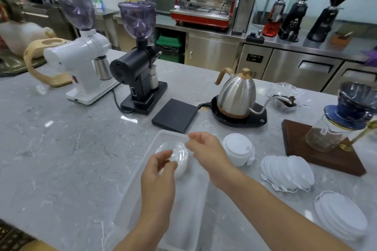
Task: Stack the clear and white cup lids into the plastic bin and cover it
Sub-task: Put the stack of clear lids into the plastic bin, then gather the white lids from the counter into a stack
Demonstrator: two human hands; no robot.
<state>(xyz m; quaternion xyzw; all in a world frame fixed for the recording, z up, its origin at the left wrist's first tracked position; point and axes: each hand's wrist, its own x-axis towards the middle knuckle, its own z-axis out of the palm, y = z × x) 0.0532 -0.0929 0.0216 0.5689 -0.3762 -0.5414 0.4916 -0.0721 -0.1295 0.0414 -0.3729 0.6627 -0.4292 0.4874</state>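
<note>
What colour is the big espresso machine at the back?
Red with silver metal panels, seen in the head view: espresso machine.

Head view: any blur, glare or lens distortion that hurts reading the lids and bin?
Head view: wide-angle bending at the edges; hands slightly motion-blurred; clear lids in the translucent bin nearly vanish against it; small light glints on the marble counter; background grinders soft.

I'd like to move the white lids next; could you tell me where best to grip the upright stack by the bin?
Probably grip the white lid stack around its round sides from above with the right hand; it stands upright, its rims exposed.
</note>
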